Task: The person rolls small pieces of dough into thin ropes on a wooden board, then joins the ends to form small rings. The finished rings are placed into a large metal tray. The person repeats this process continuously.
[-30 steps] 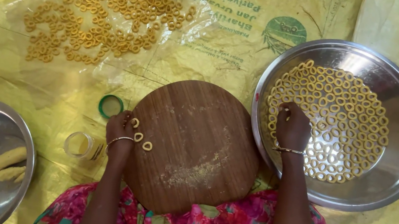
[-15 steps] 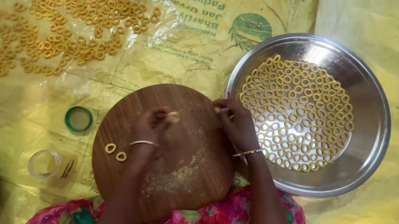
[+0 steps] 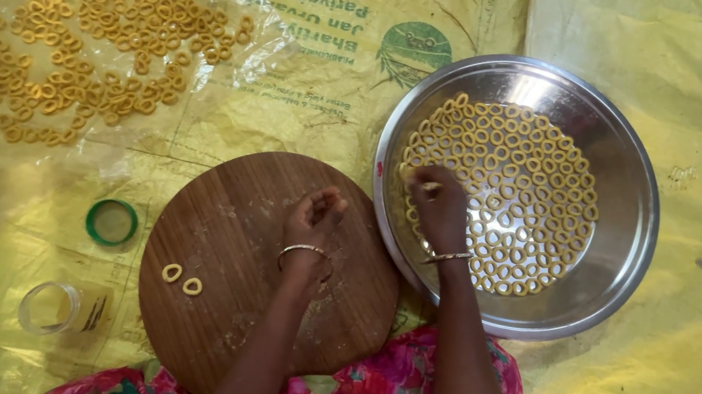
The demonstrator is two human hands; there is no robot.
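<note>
**Dough rings between board and steel bowl**

Steel surrounds the right hand (image 3: 442, 208), whose fingers pinch one small dough ring (image 3: 431, 186) at the near-left inside edge of the wide steel bowl (image 3: 627, 224), beside rows of rings already laid there. The left hand (image 3: 314, 219) rests on the round wooden board (image 3: 229, 300), fingertips drawn together; whether it holds anything I cannot tell. Two rings (image 3: 181, 279) lie at the board's left. Farther left sit a green lid (image 3: 112, 223) and a glass jar (image 3: 57, 307).
</note>
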